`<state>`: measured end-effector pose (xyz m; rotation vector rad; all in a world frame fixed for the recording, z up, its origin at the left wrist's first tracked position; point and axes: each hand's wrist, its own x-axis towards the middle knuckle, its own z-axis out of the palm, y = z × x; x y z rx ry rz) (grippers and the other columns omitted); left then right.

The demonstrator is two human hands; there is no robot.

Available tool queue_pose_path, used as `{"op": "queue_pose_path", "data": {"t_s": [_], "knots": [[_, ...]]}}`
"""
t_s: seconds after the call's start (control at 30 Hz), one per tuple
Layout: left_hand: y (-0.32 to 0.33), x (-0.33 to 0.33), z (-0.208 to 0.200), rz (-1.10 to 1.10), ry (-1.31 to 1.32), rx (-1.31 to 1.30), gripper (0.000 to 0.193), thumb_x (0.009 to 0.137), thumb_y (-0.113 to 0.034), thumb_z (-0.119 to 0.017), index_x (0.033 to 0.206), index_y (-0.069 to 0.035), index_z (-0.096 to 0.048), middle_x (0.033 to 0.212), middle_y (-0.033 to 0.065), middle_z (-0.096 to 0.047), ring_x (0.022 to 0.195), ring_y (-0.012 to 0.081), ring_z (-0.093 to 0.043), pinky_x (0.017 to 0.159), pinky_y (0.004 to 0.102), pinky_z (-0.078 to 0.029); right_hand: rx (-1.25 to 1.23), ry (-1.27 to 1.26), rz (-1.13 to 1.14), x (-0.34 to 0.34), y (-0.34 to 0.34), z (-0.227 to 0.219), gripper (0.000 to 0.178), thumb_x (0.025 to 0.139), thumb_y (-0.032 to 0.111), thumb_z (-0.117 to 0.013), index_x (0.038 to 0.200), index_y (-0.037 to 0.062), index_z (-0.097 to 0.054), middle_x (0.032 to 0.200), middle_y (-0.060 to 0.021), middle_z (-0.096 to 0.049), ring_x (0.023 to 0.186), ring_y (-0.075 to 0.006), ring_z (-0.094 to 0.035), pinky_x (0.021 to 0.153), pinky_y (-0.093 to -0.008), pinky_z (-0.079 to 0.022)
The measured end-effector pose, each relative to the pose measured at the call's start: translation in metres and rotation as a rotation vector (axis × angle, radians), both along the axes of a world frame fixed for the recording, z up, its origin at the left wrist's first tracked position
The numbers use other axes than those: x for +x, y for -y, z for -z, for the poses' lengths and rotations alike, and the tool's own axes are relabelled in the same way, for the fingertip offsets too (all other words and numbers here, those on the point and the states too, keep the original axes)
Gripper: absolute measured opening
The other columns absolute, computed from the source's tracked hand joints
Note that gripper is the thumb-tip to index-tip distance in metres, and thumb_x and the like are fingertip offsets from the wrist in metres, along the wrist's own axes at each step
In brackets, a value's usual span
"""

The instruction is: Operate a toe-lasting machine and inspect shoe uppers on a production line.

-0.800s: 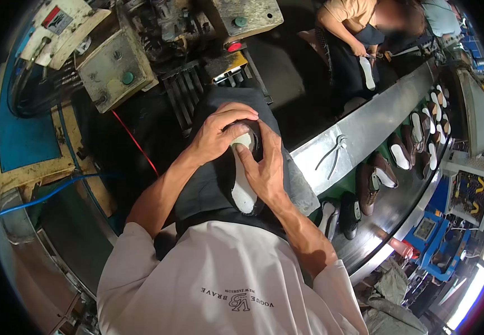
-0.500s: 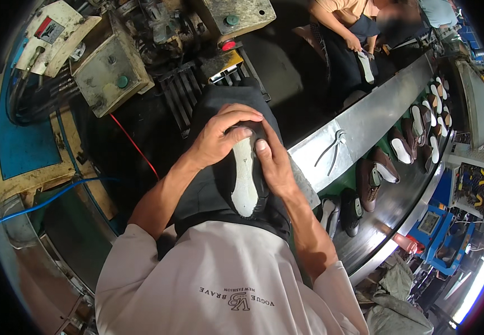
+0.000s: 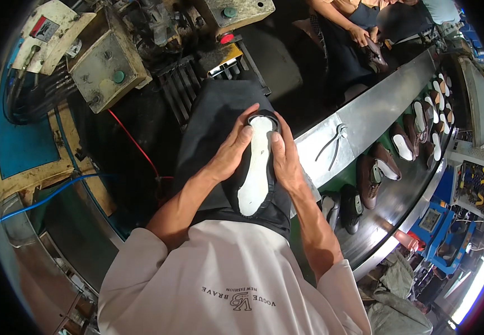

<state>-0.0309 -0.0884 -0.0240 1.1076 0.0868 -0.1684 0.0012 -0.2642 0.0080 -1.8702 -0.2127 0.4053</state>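
Observation:
I hold a black shoe upper on a last, its white insole (image 3: 255,167) facing up, resting on my lap over dark trousers. My left hand (image 3: 232,149) grips its left side, thumb pressed near the toe end. On the other side my right hand (image 3: 284,156) clasps the shoe with the thumb on the insole's edge. Both forearms come in from the lower edge across my white shirt.
A grimy machine with grey boxes (image 3: 105,67), a green button, a red wire (image 3: 136,145) and a blue hose (image 3: 46,195) stands ahead left. To the right a metal ledge with pincers (image 3: 334,142) borders a conveyor (image 3: 404,190) carrying several brown and black shoes. Another person (image 3: 359,33) works farther along.
The shoe has been turned so the whole white insole faces up. Both hands have shifted to grip its sides near the toe end.

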Motion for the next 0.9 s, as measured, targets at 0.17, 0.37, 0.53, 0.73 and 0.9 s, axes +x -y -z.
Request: {"op": "queue_pose_path", "data": {"t_s": [0.17, 0.37, 0.53, 0.73, 0.9], "knots": [[-0.003, 0.005, -0.007, 0.027, 0.020, 0.269, 0.057, 0.118, -0.030, -0.050, 0.170, -0.012, -0.035, 0.158, 0.0104, -0.048, 0.146, 0.0202, -0.045, 0.124, 0.0365, -0.037, 0.095, -0.170, 0.005, 0.004, 0.005, 0.013, 0.074, 0.116, 0.045, -0.053, 0.171, 0.0016, -0.031, 0.159, -0.0310, -0.054, 0.150, -0.0398, -0.051, 0.125, -0.0445, -0.038], [0.009, -0.001, -0.004, -0.046, -0.043, 0.183, 0.065, 0.110, -0.032, -0.067, 0.167, -0.012, -0.041, 0.157, 0.0149, -0.053, 0.148, 0.0257, -0.047, 0.127, 0.0409, -0.034, 0.159, -0.326, 0.022, -0.016, 0.006, 0.009, 0.087, 0.113, 0.049, -0.059, 0.176, 0.0062, -0.016, 0.168, -0.0311, -0.041, 0.157, -0.0388, -0.042, 0.129, -0.0418, -0.033], [0.006, 0.009, 0.001, -0.302, -0.087, 0.013, 0.059, 0.108, -0.024, -0.071, 0.161, -0.010, -0.049, 0.143, 0.0091, -0.064, 0.130, 0.0204, -0.061, 0.111, 0.0355, -0.050, -0.216, 0.034, -0.106, -0.067, 0.003, -0.023, 0.099, 0.099, 0.032, -0.082, 0.175, 0.0078, -0.024, 0.171, -0.0388, -0.026, 0.156, -0.0520, -0.037, 0.127, -0.0507, -0.037], [-0.014, 0.019, 0.023, -0.555, -0.317, -0.153, 0.063, 0.108, -0.026, -0.072, 0.164, -0.012, -0.045, 0.150, 0.0085, -0.061, 0.129, 0.0225, -0.063, 0.110, 0.0404, -0.052, -0.808, 0.365, -0.503, -0.072, -0.012, -0.068, 0.079, 0.090, 0.027, -0.085, 0.162, 0.0393, -0.053, 0.174, -0.0394, -0.012, 0.124, -0.0556, -0.054, 0.103, -0.0565, -0.056], [-0.107, 0.031, 0.013, -0.329, -0.432, -0.189, 0.054, 0.110, -0.035, -0.069, 0.155, -0.012, -0.051, 0.124, 0.0043, -0.064, 0.108, 0.0144, -0.066, 0.091, 0.0375, -0.056, -0.520, 0.482, -0.402, -0.032, -0.002, -0.079, 0.065, 0.090, 0.025, -0.084, 0.152, 0.0262, -0.067, 0.171, -0.0399, -0.022, 0.152, -0.0556, -0.042, 0.118, -0.0591, -0.045]]}}
